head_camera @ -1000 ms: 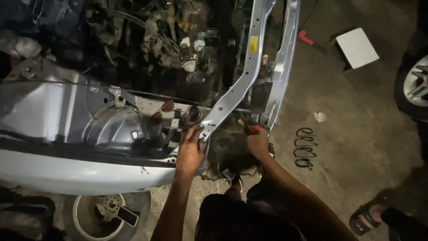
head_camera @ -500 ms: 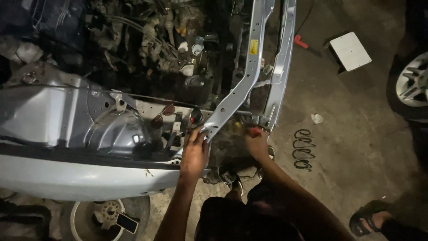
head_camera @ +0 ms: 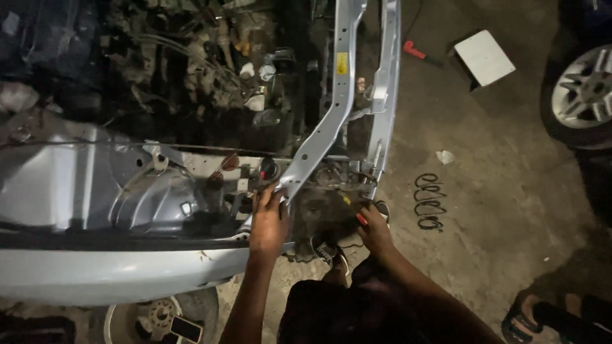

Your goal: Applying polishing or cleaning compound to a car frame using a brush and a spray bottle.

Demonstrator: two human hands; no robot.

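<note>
Fender: a pale silver fender (head_camera: 95,274) ran along the near left, with a wheel hub (head_camera: 153,315) showing beneath it.
Inner body: a grey wheel-arch panel (head_camera: 127,191) lay behind the fender, on the left of the open bay.
Engine bay: dark hoses and parts (head_camera: 217,70) filled the far middle, too cluttered to tell apart.
Left hand: the left hand (head_camera: 268,223) rested palm down at the near end of the silver cross member (head_camera: 331,121), fingers spread and curled over the metal edge, touching it.
Cross member: it ran diagonally from the left hand up to the far top, with a small yellow label on it.
Right hand: the right hand (head_camera: 375,229) was just right of the left hand, fingers closed round a tool with a red and yellow handle (head_camera: 354,210), its tip pointing into the dark gap under the frame.
Floor: right of the car, a coil spring (head_camera: 428,202) lay on the concrete; farther off were a red-handled tool (head_camera: 414,51) and a white box (head_camera: 484,57).
Far right: a car wheel (head_camera: 583,89), and near it a sandalled foot (head_camera: 519,322) of another person.
</note>
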